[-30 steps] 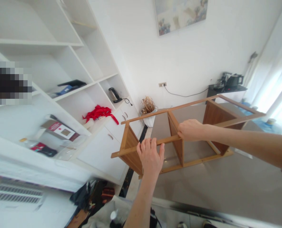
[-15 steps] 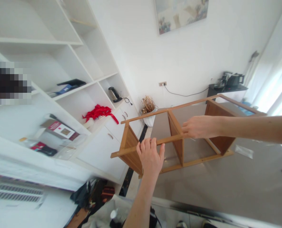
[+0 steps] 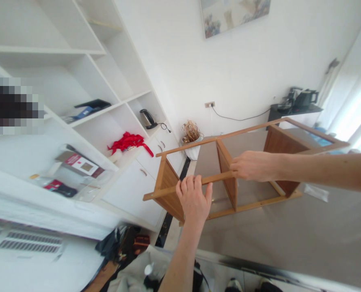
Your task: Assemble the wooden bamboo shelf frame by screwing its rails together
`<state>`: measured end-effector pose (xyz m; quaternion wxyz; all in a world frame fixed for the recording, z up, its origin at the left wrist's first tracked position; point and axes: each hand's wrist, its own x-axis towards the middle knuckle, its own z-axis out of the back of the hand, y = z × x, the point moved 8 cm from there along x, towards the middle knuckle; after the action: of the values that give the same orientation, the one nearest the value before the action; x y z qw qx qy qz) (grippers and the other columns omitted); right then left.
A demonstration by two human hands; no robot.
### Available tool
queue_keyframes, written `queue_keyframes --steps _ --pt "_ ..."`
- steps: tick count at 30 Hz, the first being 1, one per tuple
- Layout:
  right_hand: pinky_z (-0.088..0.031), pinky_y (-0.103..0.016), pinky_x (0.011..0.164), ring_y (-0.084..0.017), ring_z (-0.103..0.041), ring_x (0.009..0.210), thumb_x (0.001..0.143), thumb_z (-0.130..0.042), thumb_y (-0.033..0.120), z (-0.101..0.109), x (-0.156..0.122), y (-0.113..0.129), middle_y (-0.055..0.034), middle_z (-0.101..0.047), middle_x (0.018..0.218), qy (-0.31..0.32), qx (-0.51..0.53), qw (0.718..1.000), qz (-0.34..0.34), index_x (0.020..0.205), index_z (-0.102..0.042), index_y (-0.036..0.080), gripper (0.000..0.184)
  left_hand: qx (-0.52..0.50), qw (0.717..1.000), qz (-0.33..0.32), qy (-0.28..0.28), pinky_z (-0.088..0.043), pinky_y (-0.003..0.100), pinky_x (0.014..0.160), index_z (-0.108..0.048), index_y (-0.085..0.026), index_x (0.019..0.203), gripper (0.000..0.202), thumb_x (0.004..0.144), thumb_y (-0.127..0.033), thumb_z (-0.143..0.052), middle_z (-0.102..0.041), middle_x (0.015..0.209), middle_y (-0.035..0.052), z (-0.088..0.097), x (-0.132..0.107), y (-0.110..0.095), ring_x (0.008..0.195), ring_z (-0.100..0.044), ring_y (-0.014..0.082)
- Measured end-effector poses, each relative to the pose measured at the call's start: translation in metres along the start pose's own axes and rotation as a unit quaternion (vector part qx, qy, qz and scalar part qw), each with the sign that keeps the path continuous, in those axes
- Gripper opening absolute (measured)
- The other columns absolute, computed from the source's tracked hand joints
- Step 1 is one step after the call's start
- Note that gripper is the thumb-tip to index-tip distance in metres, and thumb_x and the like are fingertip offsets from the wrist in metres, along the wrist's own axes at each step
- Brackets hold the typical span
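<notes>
A wooden shelf unit (image 3: 228,190) lies on its side on a grey tabletop (image 3: 277,235), its slatted shelves standing between long rails. My left hand (image 3: 195,200) is closed over the upper near rail (image 3: 165,192), fingers across the top and thumb on the right side. Where that rail meets the middle shelf, my right hand (image 3: 250,166) is closed, with its fingertips pressed together at the joint. Whatever those fingers may hold is hidden.
White cabinets (image 3: 131,186) on the left hold a red cloth (image 3: 128,142), an electric kettle (image 3: 148,119) and a bottle (image 3: 54,185). A potted dried plant (image 3: 191,134) stands behind the table. Clear plastic (image 3: 316,192) lies right of the shelf unit.
The view has shifted slightly. My left hand stays on the rail, and my right hand remains at the joint with its wrist turned a little lower.
</notes>
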<state>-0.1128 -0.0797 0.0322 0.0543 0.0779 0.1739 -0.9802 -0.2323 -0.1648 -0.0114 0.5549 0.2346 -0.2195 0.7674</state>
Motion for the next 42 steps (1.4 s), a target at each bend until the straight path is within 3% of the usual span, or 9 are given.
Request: queue_keyframes --steps 5,10,16,21,24,26,31,36,42 --pt "-0.035 -0.028 0.059 -0.018 -0.061 0.072 0.081 -0.05 0.003 0.003 0.007 -0.005 -0.0105 -0.068 0.078 0.019 0.05 0.998 -0.044 0.083 -0.069 0.012 0.02 -0.001 1.0 0.0 0.0 -0.024 0.051 0.107 -0.06 -0.016 0.115 0.039 0.09 -0.044 -0.048 -0.06 0.117 0.0124 -0.001 0.0 0.0 0.115 -0.047 0.03" --pt "-0.04 -0.03 0.062 -0.022 -0.065 0.069 0.086 -0.047 0.021 0.001 0.018 -0.025 -0.0162 -0.07 0.075 0.04 0.123 0.981 -0.142 0.08 -0.071 0.01 0.027 -0.006 1.0 0.002 -0.004 -0.024 0.051 0.107 -0.06 -0.016 0.114 0.038 0.091 -0.043 -0.047 -0.06 0.115 0.0124 0.001 0.001 -0.001 0.114 -0.047 0.0303" --pt "-0.046 -0.034 0.073 -0.029 -0.066 0.089 0.082 -0.046 0.028 -0.015 0.022 -0.054 -0.0221 -0.07 0.092 0.044 0.208 0.924 -0.318 0.087 -0.072 0.008 0.033 -0.012 1.0 0.003 -0.006 -0.024 0.051 0.106 -0.06 -0.016 0.114 0.038 0.091 -0.044 -0.047 -0.061 0.113 0.0126 0.002 -0.001 0.001 0.114 -0.048 0.0303" --pt "-0.047 -0.034 0.068 -0.031 -0.066 0.087 0.08 -0.043 0.028 -0.027 0.013 -0.061 -0.022 -0.07 0.091 0.044 0.259 0.883 -0.389 0.085 -0.071 0.011 0.033 -0.044 0.999 0.013 -0.01 -0.025 0.05 0.106 -0.061 -0.018 0.115 0.037 0.089 -0.042 -0.05 -0.061 0.115 0.0121 0.01 0.0 0.0 0.114 -0.049 0.0296" --pt "-0.045 -0.029 0.064 -0.025 -0.065 0.082 0.079 -0.045 0.028 -0.032 0.009 -0.063 -0.018 -0.07 0.085 0.047 0.314 0.861 -0.398 0.075 -0.069 0.013 0.029 -0.088 0.996 0.027 -0.016 -0.025 0.049 0.104 -0.063 -0.019 0.11 0.035 0.085 -0.042 -0.056 -0.061 0.115 0.0109 0.018 0.012 -0.014 0.113 -0.05 0.0282" --pt "-0.043 -0.025 0.056 -0.018 -0.062 0.067 0.079 -0.046 0.029 -0.037 0.008 -0.063 -0.0117 -0.067 0.072 0.063 0.37 0.843 -0.385 0.066 -0.065 0.014 0.027 -0.136 0.991 0.018 0.001 -0.025 0.047 0.104 -0.065 -0.02 0.101 0.028 0.084 -0.041 -0.059 -0.064 0.108 0.0083 0.016 0.025 -0.032 0.107 -0.053 0.0254" --pt "-0.032 -0.02 0.042 -0.006 -0.04 0.044 0.076 -0.053 0.036 -0.051 0.005 -0.064 0.0014 -0.051 0.055 0.102 0.507 0.782 -0.348 0.058 -0.053 0.016 0.027 -0.223 0.969 0.001 0.103 -0.031 0.042 0.097 -0.066 -0.02 0.074 0.018 0.084 -0.034 -0.06 -0.068 0.081 0.0033 -0.012 0.055 -0.075 0.083 -0.06 0.0192" --pt "-0.03 -0.019 0.04 -0.006 -0.039 0.045 0.073 -0.055 0.035 -0.059 0.002 -0.065 0.003 -0.047 0.055 0.093 0.558 0.744 -0.355 0.058 -0.05 0.016 0.025 -0.253 0.961 0.021 0.106 -0.031 0.042 0.096 -0.065 -0.02 0.071 0.014 0.078 -0.032 -0.067 -0.069 0.08 0.0014 -0.019 0.056 -0.078 0.081 -0.06 0.0188" --pt "-0.032 -0.02 0.04 -0.006 -0.038 0.043 0.074 -0.055 0.035 -0.062 0.001 -0.064 0.003 -0.047 0.051 0.074 0.553 0.737 -0.382 0.057 -0.049 0.016 0.026 -0.256 0.963 0.05 0.071 -0.025 0.045 0.103 -0.064 -0.02 0.074 0.012 0.081 -0.03 -0.063 -0.069 0.082 0.0004 -0.015 0.05 -0.076 0.084 -0.061 0.0183"
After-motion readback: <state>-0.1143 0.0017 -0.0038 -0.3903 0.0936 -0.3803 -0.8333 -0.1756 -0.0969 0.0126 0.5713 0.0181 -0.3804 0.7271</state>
